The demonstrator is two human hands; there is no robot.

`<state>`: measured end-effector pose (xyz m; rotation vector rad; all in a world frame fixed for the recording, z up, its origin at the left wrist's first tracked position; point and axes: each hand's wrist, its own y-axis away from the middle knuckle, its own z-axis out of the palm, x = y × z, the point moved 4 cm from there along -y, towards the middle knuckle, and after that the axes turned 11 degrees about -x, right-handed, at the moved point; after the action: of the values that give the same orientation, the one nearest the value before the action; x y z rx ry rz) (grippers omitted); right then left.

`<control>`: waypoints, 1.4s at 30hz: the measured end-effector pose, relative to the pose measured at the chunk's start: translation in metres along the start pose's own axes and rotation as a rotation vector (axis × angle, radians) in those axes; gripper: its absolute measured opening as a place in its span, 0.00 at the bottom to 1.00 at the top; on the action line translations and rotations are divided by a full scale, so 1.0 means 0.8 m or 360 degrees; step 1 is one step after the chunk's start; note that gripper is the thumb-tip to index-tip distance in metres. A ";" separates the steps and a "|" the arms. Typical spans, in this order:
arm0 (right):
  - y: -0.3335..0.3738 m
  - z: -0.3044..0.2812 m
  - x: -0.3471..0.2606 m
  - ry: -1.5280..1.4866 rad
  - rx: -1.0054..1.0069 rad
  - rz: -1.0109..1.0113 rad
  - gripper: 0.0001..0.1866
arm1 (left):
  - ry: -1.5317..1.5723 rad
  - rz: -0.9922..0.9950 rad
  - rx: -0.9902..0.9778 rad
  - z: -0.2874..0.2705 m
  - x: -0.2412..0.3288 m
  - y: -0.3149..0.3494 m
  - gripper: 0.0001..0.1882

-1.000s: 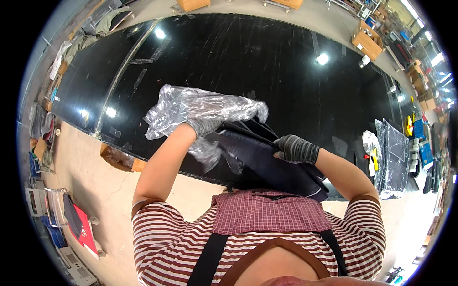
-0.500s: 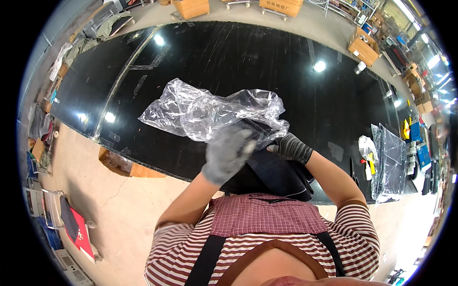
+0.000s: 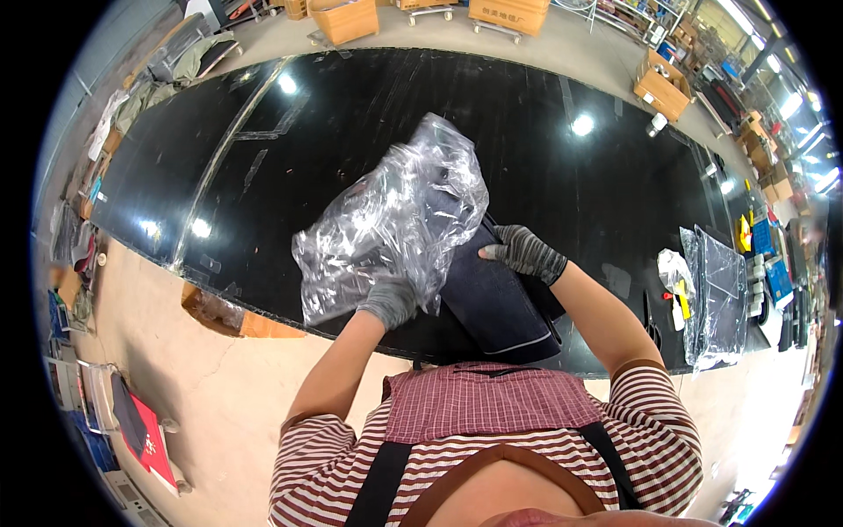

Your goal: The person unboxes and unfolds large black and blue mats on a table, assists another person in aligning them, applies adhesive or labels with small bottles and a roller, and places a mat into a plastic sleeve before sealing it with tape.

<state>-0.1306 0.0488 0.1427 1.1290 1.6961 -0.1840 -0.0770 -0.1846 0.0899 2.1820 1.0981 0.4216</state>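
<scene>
A crumpled clear plastic bag covers the far end of a folded dark navy fabric piece with a pale line along its near edge. My left hand, in a grey glove, grips the near edge of the bag; its fingertips are partly hidden by the plastic. In a grey-and-black striped glove, my right hand holds the right edge of the fabric, thumb on top and fingers partly underneath. Both things are over the black table, close to my body.
At the right end lie a flat clear-wrapped dark pack, a yellow-handled tool and black scissors. A small white container stands at the far right edge. Cardboard boxes are beyond the table; another open box is below its left front edge.
The bag has swung from lying sideways to reaching away from me and lower left. My left hand has moved left and nearer, onto the bag's edge. More of the fabric shows.
</scene>
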 end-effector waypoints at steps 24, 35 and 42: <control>-0.036 0.085 -0.055 0.1334 -0.0094 0.0005 0.13 | -0.0419 0.0426 0.0022 -0.278 0.103 -0.155 0.16; 0.037 -0.006 -0.053 0.1019 0.0643 -0.0207 0.29 | 0.0516 0.0330 0.1705 -0.211 0.046 0.084 0.37; 0.011 0.001 -0.022 0.0852 0.0608 0.0090 0.30 | 0.1343 -0.0643 0.0910 -0.057 -0.108 -0.072 0.31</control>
<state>-0.1236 0.0428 0.1602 1.6125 2.1540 -0.1855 -0.1874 -0.2099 0.0845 2.1739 2.2999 0.9802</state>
